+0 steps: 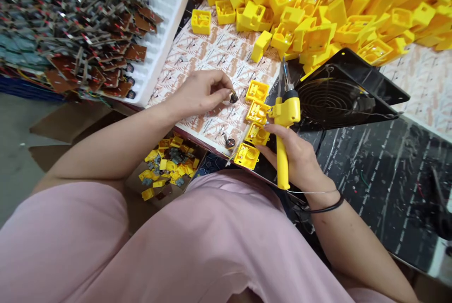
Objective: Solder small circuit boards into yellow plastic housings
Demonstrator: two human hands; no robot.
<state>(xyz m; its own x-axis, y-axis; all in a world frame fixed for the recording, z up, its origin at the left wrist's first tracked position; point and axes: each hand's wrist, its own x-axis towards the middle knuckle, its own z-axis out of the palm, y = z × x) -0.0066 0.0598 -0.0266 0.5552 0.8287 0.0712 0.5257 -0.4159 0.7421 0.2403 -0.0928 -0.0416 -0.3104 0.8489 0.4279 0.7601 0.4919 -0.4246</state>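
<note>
My left hand (205,93) pinches a small dark round part (233,97), perhaps a little speaker, between thumb and fingertips just above the table. A similar dark disc with thin leads, a second round part (230,143), lies closer to the table's front edge. My right hand (296,154) is wrapped round the handle of a yellow soldering gun (286,110), its metal tip pointing up and away from me. Left of the gun, several open yellow plastic housings (246,156) stand in a column, with metal contacts inside. Fingers of my right hand reach beside the nearer housings.
A heap of yellow housings (318,15) covers the back. A black fan (339,98) stands right of the gun. At left, a white foam tray (165,25) bears many wired circuit boards (88,34). Below the table edge, a box holds yellow and grey pieces (171,164).
</note>
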